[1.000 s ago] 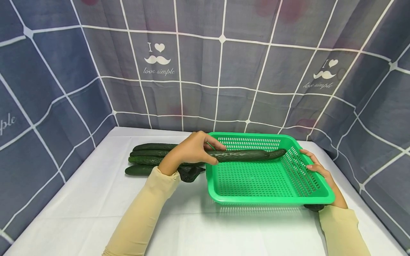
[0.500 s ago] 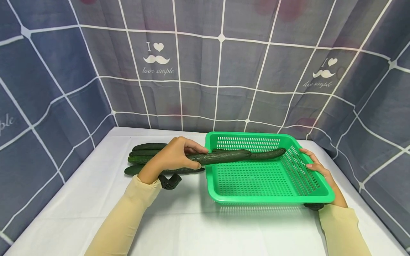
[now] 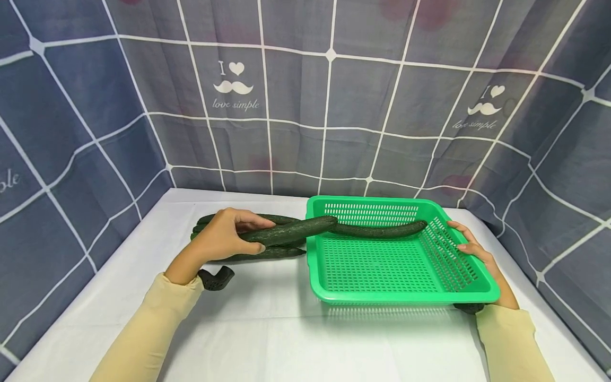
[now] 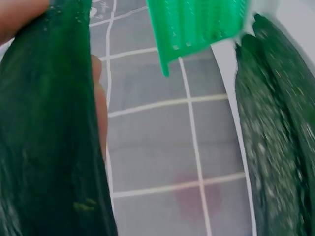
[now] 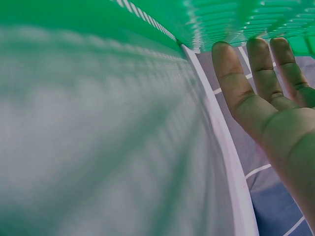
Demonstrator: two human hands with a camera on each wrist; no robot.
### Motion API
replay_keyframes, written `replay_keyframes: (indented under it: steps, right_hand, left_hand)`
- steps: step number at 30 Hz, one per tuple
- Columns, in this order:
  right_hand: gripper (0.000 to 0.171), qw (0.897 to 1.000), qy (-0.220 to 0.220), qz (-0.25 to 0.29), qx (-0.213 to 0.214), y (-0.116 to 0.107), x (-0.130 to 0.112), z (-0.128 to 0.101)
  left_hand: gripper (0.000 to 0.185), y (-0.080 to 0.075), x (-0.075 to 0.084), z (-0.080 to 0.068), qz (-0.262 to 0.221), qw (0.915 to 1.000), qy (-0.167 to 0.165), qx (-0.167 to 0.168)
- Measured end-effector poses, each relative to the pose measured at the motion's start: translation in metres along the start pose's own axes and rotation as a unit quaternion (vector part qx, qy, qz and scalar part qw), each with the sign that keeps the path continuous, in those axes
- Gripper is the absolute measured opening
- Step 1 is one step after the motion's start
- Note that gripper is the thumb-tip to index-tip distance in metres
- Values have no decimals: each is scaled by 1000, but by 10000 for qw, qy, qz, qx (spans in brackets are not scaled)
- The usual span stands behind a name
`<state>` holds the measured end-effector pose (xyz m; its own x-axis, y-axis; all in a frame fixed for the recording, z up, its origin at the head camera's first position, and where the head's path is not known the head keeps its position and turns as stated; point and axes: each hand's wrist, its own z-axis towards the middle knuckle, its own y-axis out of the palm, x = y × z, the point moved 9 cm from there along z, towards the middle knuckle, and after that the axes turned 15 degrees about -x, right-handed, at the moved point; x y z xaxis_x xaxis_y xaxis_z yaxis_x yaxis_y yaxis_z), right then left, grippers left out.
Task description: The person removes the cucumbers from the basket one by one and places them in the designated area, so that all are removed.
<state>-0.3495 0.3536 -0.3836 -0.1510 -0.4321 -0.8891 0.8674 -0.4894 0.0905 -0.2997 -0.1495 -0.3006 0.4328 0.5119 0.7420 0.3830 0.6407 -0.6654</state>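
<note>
My left hand [image 3: 221, 236] grips a long dark green cucumber [image 3: 291, 229], fingers on its far side and thumb on the near side. The cucumber's right end overlaps the left rim of a green plastic basket [image 3: 382, 297]. Inside that basket, along its back, lies another cucumber [image 3: 382, 232]. With my right hand [image 3: 479, 257] I hold the basket's right rim; in the right wrist view, the fingers [image 5: 263, 73] reach up against its underside. Several more cucumbers [image 3: 274, 253] lie side by side on the table, partly hidden beneath my left hand and its cucumber.
A white cloth covers the table [image 3: 267, 339]. Dark grey checked curtains [image 3: 296, 106] stand behind it and on both sides. A black wrist device [image 3: 217, 278] hangs under my left wrist.
My left hand has moved left, drawing its cucumber back from over the basket to above the ones on the table. The basket, its cucumber and my right hand have stayed put.
</note>
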Motion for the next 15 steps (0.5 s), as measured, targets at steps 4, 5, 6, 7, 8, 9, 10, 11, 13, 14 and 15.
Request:
replay_keyframes:
  steps: [4,5,6,7,8,9,10,11,13,14,15]
  right_hand:
    - [75,10000,-48,-33,-58,1,-2,1]
    - [75,10000,-51,-17,-60,1,-2,1]
    - [75,10000,-56,-32,-58,1,-2,1]
    - [75,10000,-51,-10,-54,1,-2,0]
    - [75,10000,-34,29,-54,2,-2,0]
    - [76,10000,-21,32,-42,1,-1,0]
    - [76,10000,-1,39,-26,1,-1,0]
    - [76,10000,26,36,1,1,-1,0]
    - [75,9999,85,-72,69,1,0,-1]
    - [75,9998,113,-136,111,0,0,-1]
    - [75,9995,128,-241,148,0,0,-1]
  left_hand:
    - [41,-6,-9,-12,204,9997,-97,88]
    - [41,-7,-12,-15,228,9996,-112,81]
    - [41,-7,-15,-17,255,9996,-122,66]
    - [41,-7,-19,-19,258,9996,-135,47]
    - [41,-7,-22,-21,257,9996,-140,30]
    - [41,-7,-25,-22,245,9996,-138,4]
    - [41,-7,-29,-23,234,9996,-145,-15]
    - [41,-7,-33,-24,217,9996,-151,-37]
    - [41,-7,-40,-26,192,9996,-183,-65]
    - [41,-7,-43,-27,179,9996,-196,-79]
    - [41,-7,-46,-28,159,9996,-211,-99]
